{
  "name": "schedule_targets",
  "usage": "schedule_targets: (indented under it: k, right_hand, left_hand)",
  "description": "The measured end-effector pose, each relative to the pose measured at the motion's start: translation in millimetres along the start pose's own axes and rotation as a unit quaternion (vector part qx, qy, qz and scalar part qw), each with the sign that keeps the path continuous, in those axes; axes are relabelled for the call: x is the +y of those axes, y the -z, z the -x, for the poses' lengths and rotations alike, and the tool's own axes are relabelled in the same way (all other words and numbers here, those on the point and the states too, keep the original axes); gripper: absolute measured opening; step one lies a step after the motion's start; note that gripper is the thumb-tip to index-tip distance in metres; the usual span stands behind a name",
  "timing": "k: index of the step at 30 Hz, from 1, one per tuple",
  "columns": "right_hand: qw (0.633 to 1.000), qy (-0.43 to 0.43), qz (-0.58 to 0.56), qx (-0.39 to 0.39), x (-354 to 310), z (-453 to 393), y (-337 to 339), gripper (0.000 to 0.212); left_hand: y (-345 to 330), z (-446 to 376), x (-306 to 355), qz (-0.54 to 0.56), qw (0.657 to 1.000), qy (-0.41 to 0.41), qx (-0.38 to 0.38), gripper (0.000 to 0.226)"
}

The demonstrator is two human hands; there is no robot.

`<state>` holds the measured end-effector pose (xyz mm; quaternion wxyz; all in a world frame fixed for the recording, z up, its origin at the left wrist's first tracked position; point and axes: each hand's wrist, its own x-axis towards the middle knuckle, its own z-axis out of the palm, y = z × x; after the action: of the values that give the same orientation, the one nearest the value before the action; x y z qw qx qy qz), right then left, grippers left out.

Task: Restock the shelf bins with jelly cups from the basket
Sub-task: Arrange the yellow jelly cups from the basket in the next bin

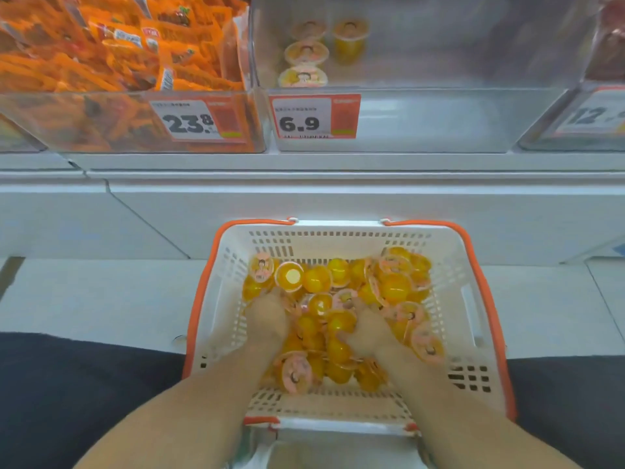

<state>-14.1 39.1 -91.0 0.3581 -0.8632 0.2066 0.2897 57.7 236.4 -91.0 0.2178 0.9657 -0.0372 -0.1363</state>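
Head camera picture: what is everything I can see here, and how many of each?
basket: one, white with orange rim, on the floor below the shelf
jelly cups: dozens, yellow with pink lids, heaped in the basket
middle bin: one, clear, tagged 6.9, holding four jelly cups at its left
orange packets: many, filling the left bin tagged 23.8
right bin: one, clear, cut off by the edge
left hand: among the cups, fingers buried
right hand: among the cups, fingers buried

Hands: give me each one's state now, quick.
Left hand: buried in the jelly cups in the basket; grip cannot be told.
Right hand: also among the cups, fingers hidden; cannot be told.
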Motion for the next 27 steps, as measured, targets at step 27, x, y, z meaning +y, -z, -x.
schedule_targets:
  k: [27]
  right_hand:
    - [0.644, 0.110, -0.753, -0.076, -81.8, 25.0, 76.7, 0.055]
  left_hand:
    - [91.6, 0.5, 34.4, 0.711, 0.636, 0.167, -0.250, 0.060]
